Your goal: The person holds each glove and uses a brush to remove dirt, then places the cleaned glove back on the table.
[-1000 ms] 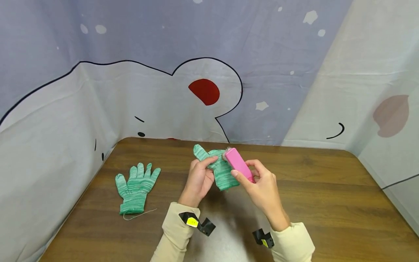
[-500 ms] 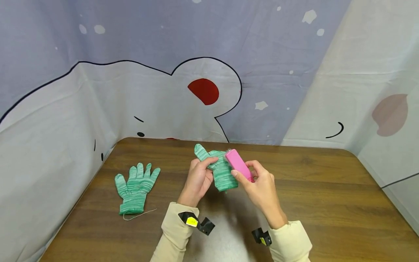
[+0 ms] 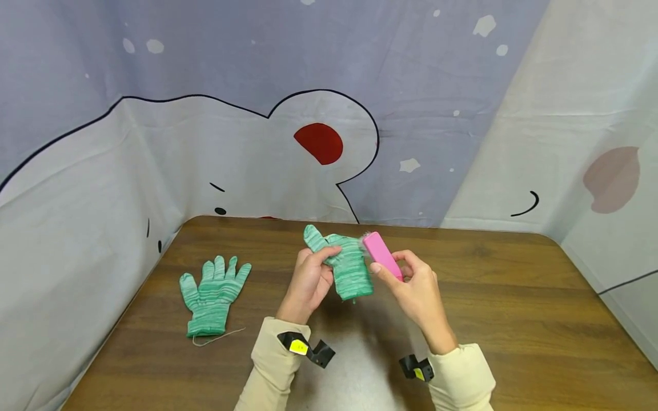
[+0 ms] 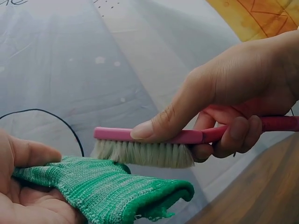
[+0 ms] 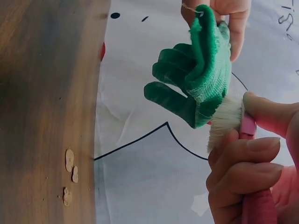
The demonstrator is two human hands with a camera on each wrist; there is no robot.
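Observation:
A green striped knit glove [image 3: 352, 268] is held up over the table by my left hand [image 3: 310, 279], thumb on top and fingers beneath. In the right wrist view the glove's underside [image 5: 173, 70] shows smooth dark green fingers. My right hand [image 3: 418, 291] grips a pink brush [image 3: 382, 256] by its handle, thumb along the back. Its pale bristles [image 4: 145, 153] point down at the glove's knit surface, right at the edge away from my left hand. Loose green threads hang at the cuff [image 4: 159, 205].
A second green glove [image 3: 213, 297] lies flat on the left of the wooden table [image 3: 514, 302], a loose thread [image 3: 221, 337] by its cuff. A printed cloth [image 3: 247, 154] stands behind the table. Several small tan flakes or marks [image 5: 69, 161] show on the wood.
My right hand has moved the brush slightly right, toward the glove's outer edge, after a small move left. My left hand and the held glove stay almost in place.

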